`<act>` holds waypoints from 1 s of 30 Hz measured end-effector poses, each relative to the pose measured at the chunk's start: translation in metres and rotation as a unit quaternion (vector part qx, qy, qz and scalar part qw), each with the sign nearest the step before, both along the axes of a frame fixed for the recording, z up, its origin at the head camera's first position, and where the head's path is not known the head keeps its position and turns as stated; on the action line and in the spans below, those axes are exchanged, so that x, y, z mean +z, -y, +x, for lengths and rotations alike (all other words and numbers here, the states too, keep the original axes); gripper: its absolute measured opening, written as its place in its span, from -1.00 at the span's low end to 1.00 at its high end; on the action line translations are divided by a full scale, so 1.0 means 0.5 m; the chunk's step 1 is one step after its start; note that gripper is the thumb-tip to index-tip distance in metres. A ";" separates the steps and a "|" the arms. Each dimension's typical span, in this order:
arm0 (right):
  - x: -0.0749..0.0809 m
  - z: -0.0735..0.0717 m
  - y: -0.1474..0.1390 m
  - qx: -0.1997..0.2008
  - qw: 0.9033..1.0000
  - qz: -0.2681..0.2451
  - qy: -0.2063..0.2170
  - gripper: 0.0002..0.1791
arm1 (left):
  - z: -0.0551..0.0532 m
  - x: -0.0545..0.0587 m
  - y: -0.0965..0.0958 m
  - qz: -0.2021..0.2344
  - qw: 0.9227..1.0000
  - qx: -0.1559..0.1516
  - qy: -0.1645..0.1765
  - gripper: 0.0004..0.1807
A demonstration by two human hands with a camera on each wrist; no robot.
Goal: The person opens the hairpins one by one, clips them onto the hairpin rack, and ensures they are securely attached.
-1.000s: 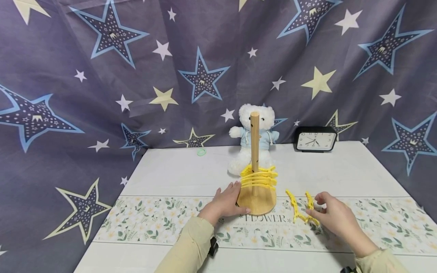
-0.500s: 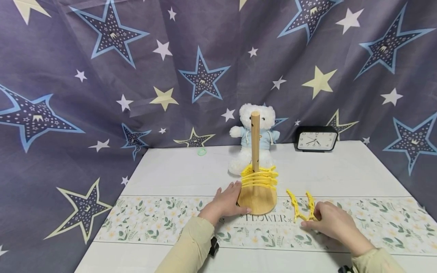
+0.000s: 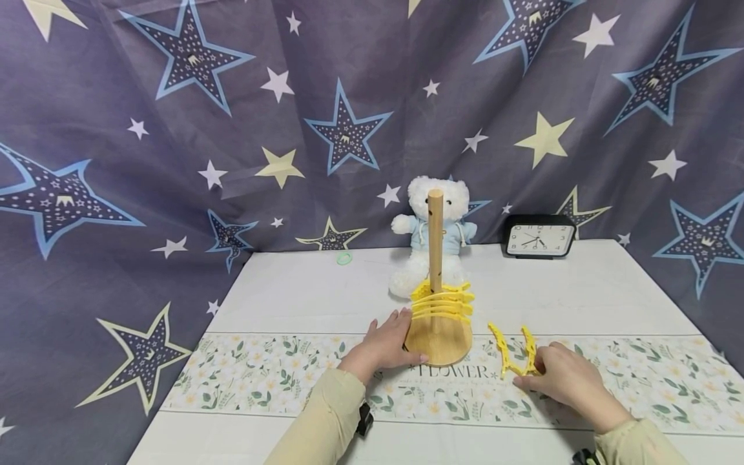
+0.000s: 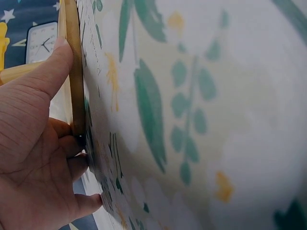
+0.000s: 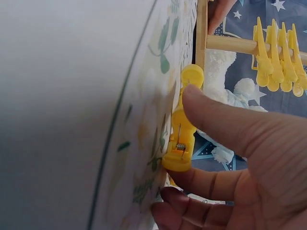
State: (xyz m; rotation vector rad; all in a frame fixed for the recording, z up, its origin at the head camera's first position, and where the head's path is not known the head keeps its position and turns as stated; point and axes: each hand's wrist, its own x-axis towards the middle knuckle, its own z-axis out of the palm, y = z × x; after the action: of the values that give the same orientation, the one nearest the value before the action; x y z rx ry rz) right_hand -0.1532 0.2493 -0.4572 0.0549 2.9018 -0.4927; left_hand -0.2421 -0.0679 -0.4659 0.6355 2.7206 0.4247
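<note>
A wooden stand (image 3: 436, 245) has a round base and an upright post. Several yellow spring clips (image 3: 442, 303) sit around the lower post, stacked close together. My left hand (image 3: 380, 345) holds the rim of the base, thumb along the front and fingers at its left side. Right of the stand, a yellow clip (image 3: 498, 349) lies on the table beside another yellow clip (image 3: 529, 349). My right hand (image 3: 566, 378) pinches this right-hand clip (image 5: 180, 139) between thumb and fingers; its metal spring shows in the right wrist view. The clips' near ends touch or overlap; I cannot tell which.
Behind the stand sits a white teddy bear (image 3: 438, 223) in a blue hoodie. A black-framed clock (image 3: 538, 237) stands at the back right, and a green ring (image 3: 344, 258) lies at the back left. A starry curtain (image 3: 372, 64) hangs behind the table (image 3: 302, 290).
My right hand has moved slightly left and closed its fingers on the right-hand clip, whose near end has swung left toward the other clip. The left hand has stayed on the base.
</note>
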 end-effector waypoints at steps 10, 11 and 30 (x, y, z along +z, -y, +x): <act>0.003 0.001 -0.001 -0.003 1.000 -0.006 0.001 -0.55 | 0.002 0.001 0.000 0.000 1.000 0.000 0.001 0.16; 0.004 0.002 -0.002 -0.001 1.000 -0.008 -0.002 -0.55 | 0.002 0.001 -0.001 0.000 1.000 0.000 0.001 0.16; 0.033 0.002 -0.027 0.002 0.996 -0.015 -0.089 -0.58 | 0.003 0.003 -0.001 0.000 1.000 0.002 0.008 0.14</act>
State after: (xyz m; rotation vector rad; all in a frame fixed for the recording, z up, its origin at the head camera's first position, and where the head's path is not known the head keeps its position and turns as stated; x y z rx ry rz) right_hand -0.1522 0.2630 -0.4406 0.0004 3.0656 -0.5678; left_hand -0.2407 -0.0672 -0.4645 0.6245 2.7073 0.4278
